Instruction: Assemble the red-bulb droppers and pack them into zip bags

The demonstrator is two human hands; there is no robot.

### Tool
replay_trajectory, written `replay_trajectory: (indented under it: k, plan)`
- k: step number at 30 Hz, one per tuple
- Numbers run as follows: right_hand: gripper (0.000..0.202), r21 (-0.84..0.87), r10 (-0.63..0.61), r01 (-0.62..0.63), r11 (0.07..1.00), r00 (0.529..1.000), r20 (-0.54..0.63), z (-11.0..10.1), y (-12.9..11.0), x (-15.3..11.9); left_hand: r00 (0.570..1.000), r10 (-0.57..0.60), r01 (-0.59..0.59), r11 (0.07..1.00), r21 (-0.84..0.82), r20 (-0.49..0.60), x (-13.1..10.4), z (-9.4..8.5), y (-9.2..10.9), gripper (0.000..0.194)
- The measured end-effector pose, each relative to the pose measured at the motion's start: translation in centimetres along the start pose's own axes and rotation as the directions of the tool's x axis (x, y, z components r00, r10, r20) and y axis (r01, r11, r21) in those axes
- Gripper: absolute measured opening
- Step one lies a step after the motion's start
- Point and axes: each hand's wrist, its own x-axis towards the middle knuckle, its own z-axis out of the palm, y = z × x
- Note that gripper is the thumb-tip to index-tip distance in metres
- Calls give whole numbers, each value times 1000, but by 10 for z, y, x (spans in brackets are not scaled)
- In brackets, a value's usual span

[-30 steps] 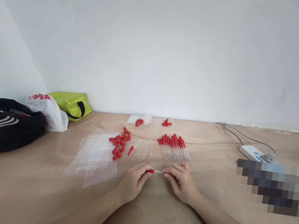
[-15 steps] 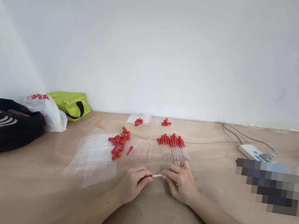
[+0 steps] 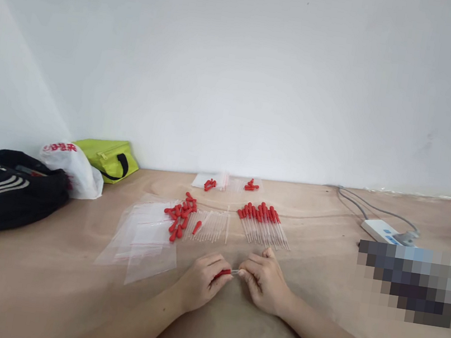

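Between finger and thumb, my left hand (image 3: 200, 283) grips a red rubber bulb (image 3: 223, 273). My right hand (image 3: 263, 281) pinches the clear glass dropper tube (image 3: 235, 272) that runs out of the bulb's open end; most of the tube is hidden by its fingers. Beyond my hands lies a row of droppers with red bulbs fitted (image 3: 262, 222), tips toward me. Left of that row are several bare glass tubes (image 3: 210, 228), with one red bulb (image 3: 197, 227) lying on them. A heap of loose red bulbs (image 3: 179, 217) rests on clear zip bags (image 3: 147, 242).
Small bags with red bulbs (image 3: 210, 183) lie by the wall. At left stand a black bag (image 3: 14, 194), a white plastic bag (image 3: 74, 172) and a lime-green bag (image 3: 104, 156). A power strip (image 3: 381, 231) with cables and a pixelated object (image 3: 411, 284) lie at right.
Both hands have come slightly closer together and a little nearer to me. More of the red bulb shows at my left fingers, and less of the tube shows between the hands.
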Motion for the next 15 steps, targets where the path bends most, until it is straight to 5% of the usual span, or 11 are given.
replay_trajectory:
  k: [9, 12, 15]
  plan:
    - [19, -254, -2, 5, 967, 1000, 13, -10, -6, 9, 987, -69, 84, 991, 106, -142, 2, -7, -16, 19]
    - [21, -244, 177, -199, 949, 978, -112, -9, 8, 14, 953, -202, 233, 965, 122, -225, 0, -8, -17, 34]
    - [23, -214, 390, -451, 867, 879, -274, -6, 28, 26, 959, -251, 263, 961, 84, -131, 0, -7, -17, 26]
